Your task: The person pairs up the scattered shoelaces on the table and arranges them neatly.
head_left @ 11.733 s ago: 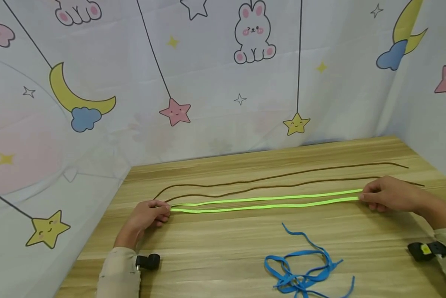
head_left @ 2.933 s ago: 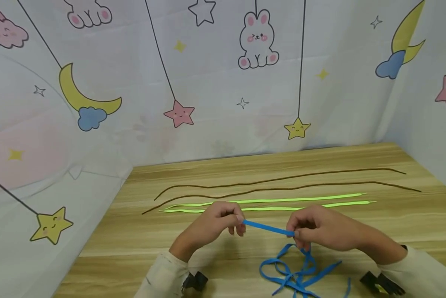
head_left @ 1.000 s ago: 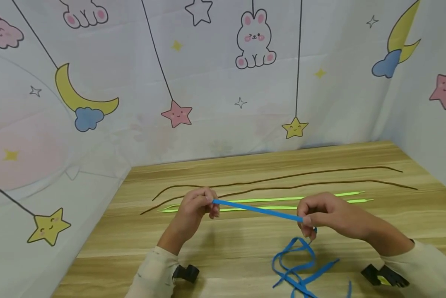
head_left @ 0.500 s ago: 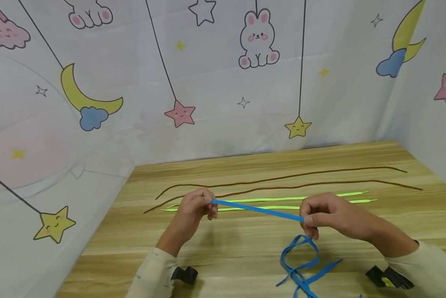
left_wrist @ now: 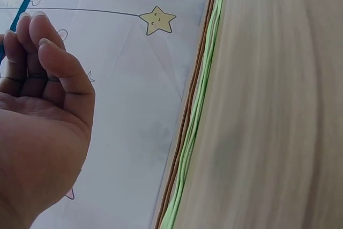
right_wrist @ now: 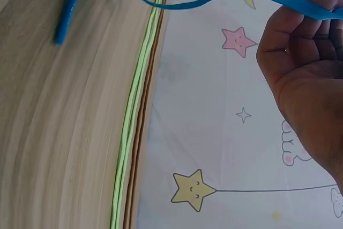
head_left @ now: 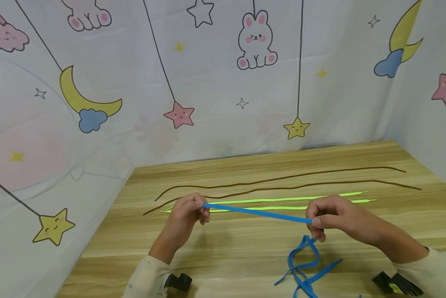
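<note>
A flat blue shoelace (head_left: 258, 212) stretches between my two hands, raised above the table. My left hand (head_left: 187, 213) pinches it at the left between thumb and fingertips. At the right, my right hand (head_left: 332, 217) pinches the same strip. Below the right hand, more blue lace hangs into loose, crossing loops (head_left: 321, 273) on the wood; whether this is one lace or two I cannot tell. In the right wrist view, the blue lace (right_wrist: 305, 6) passes through the fingertips. The left wrist view has the blue lace (left_wrist: 24, 5) beyond the fingers.
Two bright green shoelaces (head_left: 267, 208) lie straight, side by side, just behind the hands. Farther back are two thin brown laces (head_left: 245, 183), roughly parallel. The wooden table (head_left: 133, 256) meets a patterned cloth wall (head_left: 208, 140) at the back and sides.
Earlier both hands held the green laces' ends; those now lie released. The hands took up the blue lace and have drawn apart, lengthening the taut strip, while the loose loops shrank.
</note>
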`<move>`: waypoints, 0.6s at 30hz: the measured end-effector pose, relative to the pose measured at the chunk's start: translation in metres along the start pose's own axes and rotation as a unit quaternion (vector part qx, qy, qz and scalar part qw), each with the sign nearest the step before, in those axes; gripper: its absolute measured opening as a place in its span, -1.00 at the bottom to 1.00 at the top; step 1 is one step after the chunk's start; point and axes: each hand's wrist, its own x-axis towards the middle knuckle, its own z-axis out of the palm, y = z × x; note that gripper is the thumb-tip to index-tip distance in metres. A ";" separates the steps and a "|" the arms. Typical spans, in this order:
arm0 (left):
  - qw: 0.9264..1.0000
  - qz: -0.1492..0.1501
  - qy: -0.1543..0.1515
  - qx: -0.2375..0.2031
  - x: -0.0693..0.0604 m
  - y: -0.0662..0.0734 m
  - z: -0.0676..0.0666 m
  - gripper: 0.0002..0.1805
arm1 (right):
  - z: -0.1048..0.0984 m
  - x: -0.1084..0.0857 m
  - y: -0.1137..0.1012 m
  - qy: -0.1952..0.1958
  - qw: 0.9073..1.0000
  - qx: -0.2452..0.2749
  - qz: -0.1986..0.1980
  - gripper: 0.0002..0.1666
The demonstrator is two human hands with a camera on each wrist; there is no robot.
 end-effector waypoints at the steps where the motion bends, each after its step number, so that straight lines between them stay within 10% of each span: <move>1: 1.000 -0.002 0.002 -0.004 -0.001 0.000 -0.001 -0.69 | 0.000 -0.001 0.000 0.001 1.000 0.000 -0.004 -0.71; 18: 0.999 -0.015 0.033 -0.015 -0.012 -0.006 -0.009 -0.70 | -0.002 -0.010 0.000 0.005 1.000 0.008 -0.017 -0.69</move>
